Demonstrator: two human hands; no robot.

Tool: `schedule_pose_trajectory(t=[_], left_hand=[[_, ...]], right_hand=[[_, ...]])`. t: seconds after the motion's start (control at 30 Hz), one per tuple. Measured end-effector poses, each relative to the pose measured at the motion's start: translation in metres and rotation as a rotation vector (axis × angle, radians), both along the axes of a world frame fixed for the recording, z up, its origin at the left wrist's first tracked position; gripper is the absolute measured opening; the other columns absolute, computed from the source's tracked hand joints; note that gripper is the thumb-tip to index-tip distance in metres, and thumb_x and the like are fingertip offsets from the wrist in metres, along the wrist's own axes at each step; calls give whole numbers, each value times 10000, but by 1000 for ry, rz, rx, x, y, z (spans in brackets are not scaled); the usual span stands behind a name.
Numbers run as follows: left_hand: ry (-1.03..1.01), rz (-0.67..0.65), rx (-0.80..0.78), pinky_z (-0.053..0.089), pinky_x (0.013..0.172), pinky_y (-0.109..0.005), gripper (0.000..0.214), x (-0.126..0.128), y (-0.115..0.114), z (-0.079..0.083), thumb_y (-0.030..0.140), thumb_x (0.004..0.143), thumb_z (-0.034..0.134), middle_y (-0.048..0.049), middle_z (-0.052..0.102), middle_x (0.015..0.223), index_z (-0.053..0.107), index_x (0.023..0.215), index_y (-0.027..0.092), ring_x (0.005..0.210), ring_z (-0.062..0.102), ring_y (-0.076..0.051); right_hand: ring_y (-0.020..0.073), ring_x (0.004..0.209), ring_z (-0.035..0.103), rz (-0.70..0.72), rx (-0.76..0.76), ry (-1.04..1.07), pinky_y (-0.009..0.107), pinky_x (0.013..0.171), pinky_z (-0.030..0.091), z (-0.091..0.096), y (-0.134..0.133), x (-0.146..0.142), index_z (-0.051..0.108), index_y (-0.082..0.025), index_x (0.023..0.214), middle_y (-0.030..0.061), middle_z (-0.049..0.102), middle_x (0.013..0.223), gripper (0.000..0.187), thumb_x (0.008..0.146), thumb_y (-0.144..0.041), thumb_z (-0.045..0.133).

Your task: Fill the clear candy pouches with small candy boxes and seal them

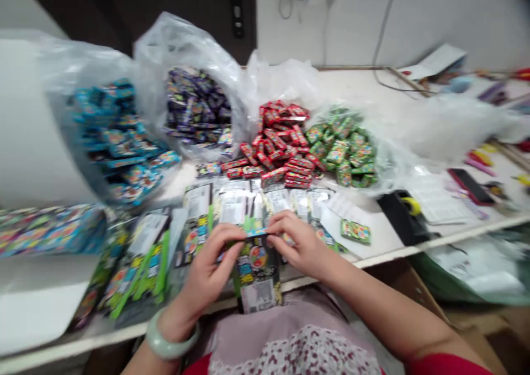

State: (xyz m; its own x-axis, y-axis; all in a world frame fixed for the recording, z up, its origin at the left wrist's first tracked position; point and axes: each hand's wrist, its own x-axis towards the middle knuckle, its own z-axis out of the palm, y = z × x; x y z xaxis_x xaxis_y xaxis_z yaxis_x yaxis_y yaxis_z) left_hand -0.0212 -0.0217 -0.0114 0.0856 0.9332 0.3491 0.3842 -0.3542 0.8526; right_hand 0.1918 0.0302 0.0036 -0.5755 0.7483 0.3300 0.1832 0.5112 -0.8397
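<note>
Two hands: the left hand (206,271) and the right hand (300,248), both bare, are seen from the head camera above the near edge of a white tabletop (375,253). A smooth, pale green bangle (169,342) circles the left wrist.
Fingers: curled and pressed together on both hands; the left fingers (232,232) and right fingers (276,227) pinch opposite ends of one item.
Held item: a narrow, glossy printed strip (255,232), blue and multicoloured, between the two hands, directly above a rectangular black-and-yellow printed card (257,270).
Card position: at the near edge of the tabletop, with a white label (259,296) at its lower end.
Adjacent items: flat printed cards (234,206) with pale panels, overlapping in a row beyond the hands; slender bright green plastic strips (161,270) lie left of the hands.
Bulk stock: four thin, crinkled clear plastic bags (186,43) hold heaped small glossy packets, coloured blue (111,135), purple (199,107), red (277,137) and green (342,148).
Right side: a black tape dispenser (399,217) with a yellow roll (409,205), a loose green packet (355,231), and a flat dark phone (470,186) in a red case.
Clothing: a pink fabric apron (290,331) with a floral band, over red sleeves (447,365).
</note>
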Motion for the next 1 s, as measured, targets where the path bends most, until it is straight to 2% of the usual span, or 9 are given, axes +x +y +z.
schedule_pose_trajectory(t=[0.1,0.23,0.33,0.4,0.67,0.77,0.83,0.9,1.0], left_hand=[[-5,65,-20,496,806,-321,121,-4,7,-7,213,882,564,-17,616,957,633,959,278,915,589,-198],[-20,211,-174,494,840,-367,79,-7,13,-16,292,875,583,36,616,988,636,918,331,922,590,-202],[-35,227,-205,483,861,-384,66,-3,15,-17,318,866,590,46,613,985,642,901,340,933,580,-205],[-39,204,-199,481,852,-381,58,0,16,-16,326,856,599,42,610,974,645,891,336,933,577,-208],[-35,220,-203,473,838,-373,62,1,15,-13,316,873,588,44,604,991,638,902,337,933,575,-205],[-21,167,-131,486,812,-324,50,3,18,-11,283,874,592,31,609,959,630,905,294,903,581,-183],[-8,125,-71,490,784,-295,49,5,20,-10,255,867,603,16,611,935,622,912,265,885,584,-174],[-15,93,-18,485,754,-275,53,10,21,-8,231,861,611,-1,608,908,614,912,242,865,585,-169],[-64,83,3,469,750,-275,32,18,19,-5,201,867,595,-20,596,871,599,894,217,845,579,-167]], right_hand=[[186,1072,598,-68,-108,-45,340,883,507,-7,17,33,577,-269,1177,59,633,1177,298,880,-262,598],[188,921,633,-727,-133,-350,334,811,508,-28,48,128,656,-205,1043,73,674,1046,203,898,-268,530],[213,844,616,-876,-157,-478,372,823,469,-47,63,186,700,-161,894,107,670,950,158,850,-196,553],[210,800,609,-892,-183,-533,352,805,457,-59,69,200,713,-169,807,91,668,864,123,815,-195,593],[197,726,611,-867,-213,-479,321,705,458,-80,63,191,669,-201,791,41,668,809,118,797,-285,586],[204,747,623,-815,-227,-397,328,696,479,-67,51,189,636,-196,800,47,666,812,160,800,-342,572],[214,797,620,-761,-220,-334,340,719,486,-47,43,175,616,-194,792,59,658,839,201,812,-386,561],[209,837,612,-588,-223,-246,339,756,485,-20,40,147,602,-202,775,56,652,861,216,834,-406,562],[191,873,604,-89,-243,-118,330,807,472,21,39,87,603,-213,784,43,648,893,172,874,-358,581]])
